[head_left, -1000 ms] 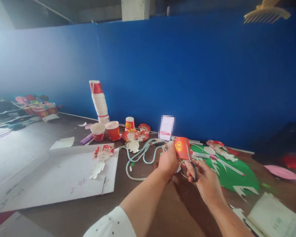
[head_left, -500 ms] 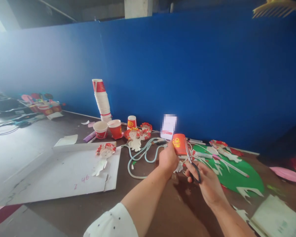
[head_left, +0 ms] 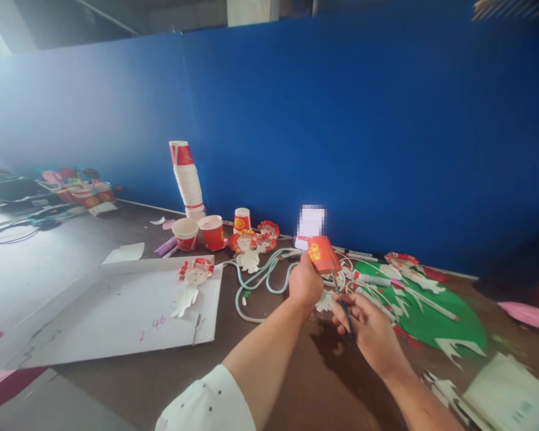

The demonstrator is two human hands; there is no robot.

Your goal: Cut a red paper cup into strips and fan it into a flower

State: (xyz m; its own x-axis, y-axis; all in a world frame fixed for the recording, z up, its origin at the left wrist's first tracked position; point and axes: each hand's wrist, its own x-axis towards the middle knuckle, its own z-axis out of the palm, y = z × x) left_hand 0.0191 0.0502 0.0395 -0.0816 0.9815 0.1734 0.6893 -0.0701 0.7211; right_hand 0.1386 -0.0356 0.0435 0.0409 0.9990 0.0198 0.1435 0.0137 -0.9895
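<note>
Item, landmark: red printed paper piece (head_left: pixel 322 256), above the worktop (head_left: pixel 327 389); I have its lower left edge pinched in the left hand (head_left: pixel 306 284). Item: scissors (head_left: pixel 349 322), handles gripped by my right hand (head_left: pixel 372 329) below right of the piece, blades up against it. Item: green sheet (head_left: pixel 453 326), right of the piece. Item: cup stack (head_left: pixel 189 182), well left of it.

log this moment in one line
left hand: holds red paper; right hand: holds scissors; blades: at the paper; nearby: green sheet
</note>
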